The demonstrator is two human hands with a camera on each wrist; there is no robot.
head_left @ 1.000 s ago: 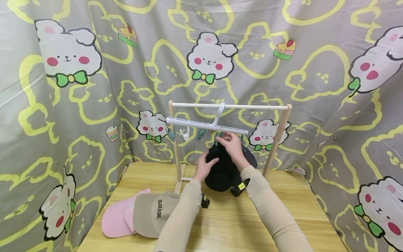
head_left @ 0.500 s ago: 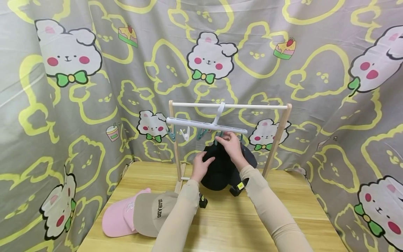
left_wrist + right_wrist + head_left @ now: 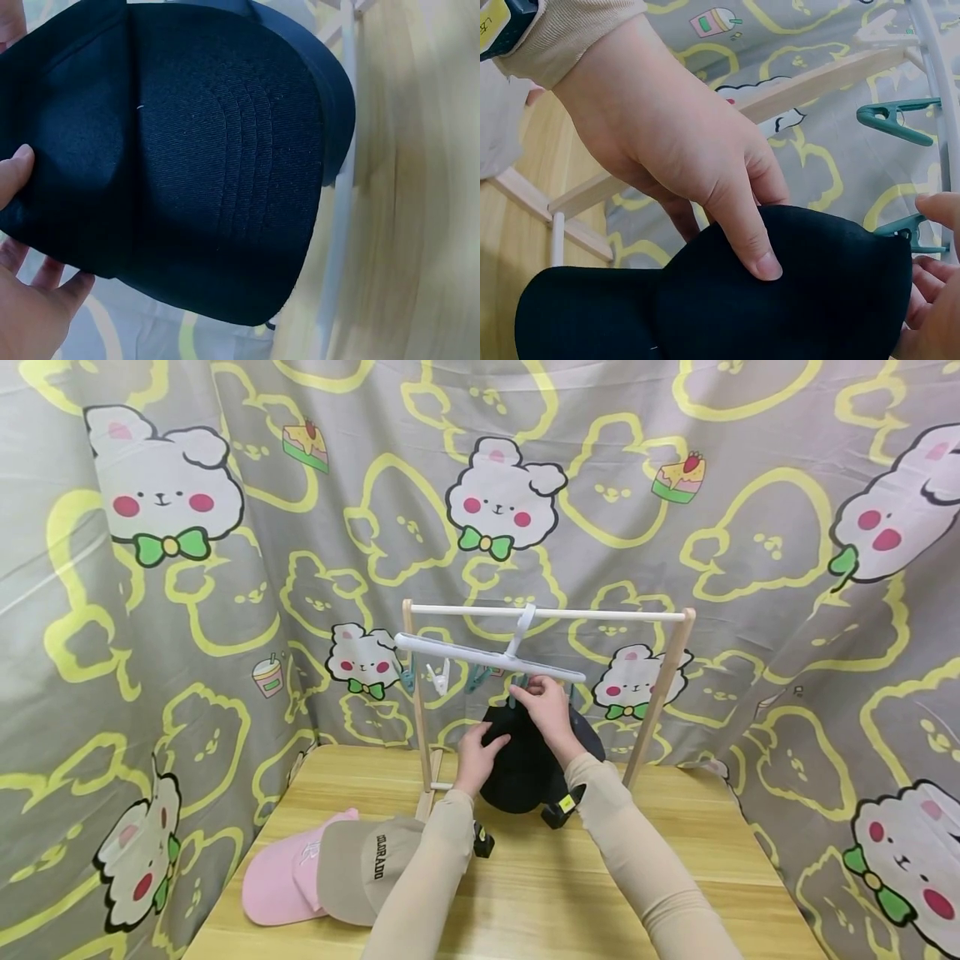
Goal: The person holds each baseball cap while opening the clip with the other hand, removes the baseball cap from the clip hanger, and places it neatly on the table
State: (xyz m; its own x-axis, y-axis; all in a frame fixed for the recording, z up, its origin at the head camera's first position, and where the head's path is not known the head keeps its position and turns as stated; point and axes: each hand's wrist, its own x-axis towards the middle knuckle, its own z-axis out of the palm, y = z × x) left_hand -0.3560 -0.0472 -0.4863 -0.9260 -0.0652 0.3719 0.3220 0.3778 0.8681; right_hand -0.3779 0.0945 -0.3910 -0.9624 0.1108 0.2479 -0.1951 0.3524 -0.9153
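A black cap hangs brim down under the white hanger. My left hand grips its left side, thumb on the near face and the other fingers behind. At the top of this cap, my right hand pinches a teal clip. The clip's tip meets the cap's edge in the right wrist view. Just behind hangs a second, dark navy cap, partly covered by the black one and my right hand; its brim peeks out in the left wrist view.
The hanger hooks over the rod of a wooden rack. Further left on it are a white clip and teal clips. A tan cap overlaps a pink cap on the wooden table.
My left hand has shifted a little left with the black cap. The hanger has swung slightly left, and my right hand, still at the clip, has moved slightly with it.
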